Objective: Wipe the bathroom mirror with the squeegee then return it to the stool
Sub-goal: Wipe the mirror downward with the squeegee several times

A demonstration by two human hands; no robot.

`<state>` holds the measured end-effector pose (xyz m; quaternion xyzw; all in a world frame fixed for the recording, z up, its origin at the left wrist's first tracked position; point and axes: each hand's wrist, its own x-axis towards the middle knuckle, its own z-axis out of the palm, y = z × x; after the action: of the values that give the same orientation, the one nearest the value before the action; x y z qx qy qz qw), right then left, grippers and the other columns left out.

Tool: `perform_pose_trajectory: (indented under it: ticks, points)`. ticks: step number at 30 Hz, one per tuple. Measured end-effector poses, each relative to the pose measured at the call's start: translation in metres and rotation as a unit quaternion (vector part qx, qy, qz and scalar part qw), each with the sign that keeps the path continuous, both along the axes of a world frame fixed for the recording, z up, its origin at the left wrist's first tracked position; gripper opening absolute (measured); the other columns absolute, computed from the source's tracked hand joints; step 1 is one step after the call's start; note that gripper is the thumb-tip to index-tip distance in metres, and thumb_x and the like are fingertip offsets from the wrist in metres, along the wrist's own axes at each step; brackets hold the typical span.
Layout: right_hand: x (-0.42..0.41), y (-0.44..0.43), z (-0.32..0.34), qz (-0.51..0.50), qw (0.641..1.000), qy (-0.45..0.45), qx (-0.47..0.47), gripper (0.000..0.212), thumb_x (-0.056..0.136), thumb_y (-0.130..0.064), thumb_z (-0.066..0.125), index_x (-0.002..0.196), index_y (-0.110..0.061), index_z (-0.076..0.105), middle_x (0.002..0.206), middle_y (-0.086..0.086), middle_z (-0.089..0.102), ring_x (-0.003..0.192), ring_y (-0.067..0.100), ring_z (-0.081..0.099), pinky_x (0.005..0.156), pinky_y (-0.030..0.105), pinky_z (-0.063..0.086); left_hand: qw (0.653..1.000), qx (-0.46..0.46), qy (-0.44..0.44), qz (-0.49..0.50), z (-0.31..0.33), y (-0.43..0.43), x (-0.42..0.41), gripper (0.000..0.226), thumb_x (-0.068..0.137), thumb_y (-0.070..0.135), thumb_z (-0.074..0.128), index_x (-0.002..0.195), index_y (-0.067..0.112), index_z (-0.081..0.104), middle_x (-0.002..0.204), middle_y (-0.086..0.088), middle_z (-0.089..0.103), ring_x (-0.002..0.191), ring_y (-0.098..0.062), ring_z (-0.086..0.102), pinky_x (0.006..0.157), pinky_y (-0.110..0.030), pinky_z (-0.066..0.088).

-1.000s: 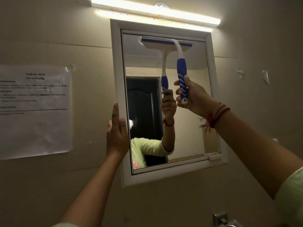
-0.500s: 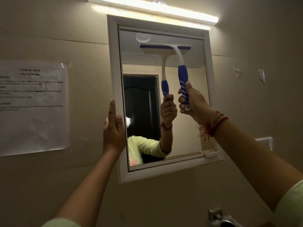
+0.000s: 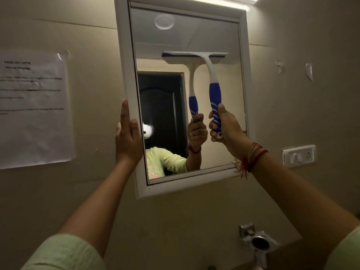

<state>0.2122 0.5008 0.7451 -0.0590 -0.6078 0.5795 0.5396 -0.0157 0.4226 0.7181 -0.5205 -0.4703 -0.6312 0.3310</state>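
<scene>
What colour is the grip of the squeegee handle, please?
Blue with white diagonal stripes, on the squeegee handle; the head view shows it.

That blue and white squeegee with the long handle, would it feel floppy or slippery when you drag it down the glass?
Probably not floppy: the blue and white plastic squeegee keeps a straight neck under the right hand. The ribbed blue grip likely resists slipping. It seems light, since one hand holds it overhead by the handle's end. Only the thin blade edge against the white-framed mirror should flex.
</scene>
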Motion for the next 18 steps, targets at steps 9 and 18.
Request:
perform_pose_trajectory:
  ticks: [9, 18]
  points:
    - [0.002, 0.006, -0.033, -0.049, 0.999, -0.008, 0.005, 0.038, 0.099, -0.040, 0.023, 0.084, -0.018, 0.049, 0.049, -0.009, 0.057, 0.036, 0.000, 0.052, 0.037, 0.012, 0.042, 1.000, -0.003, -0.003, 0.006, 0.000, -0.001, 0.001, 0.047, 0.100, 0.024, 0.024, 0.146, 0.024, 0.014, 0.153, 0.002, 0.020, 0.121, 0.004, 0.024, 0.098, -0.020, 0.025]
    - [0.003, 0.008, -0.077, -0.068, 0.998, -0.010, -0.003, 0.035, 0.099, -0.041, 0.026, 0.087, -0.019, 0.051, 0.046, -0.012, 0.060, 0.040, -0.001, 0.055, 0.039, 0.013, 0.044, 1.000, -0.009, -0.002, 0.012, 0.001, -0.002, 0.003, 0.047, 0.100, 0.023, 0.023, 0.146, 0.016, 0.014, 0.152, -0.006, 0.022, 0.095, 0.014, 0.044, 0.078, -0.009, 0.034]
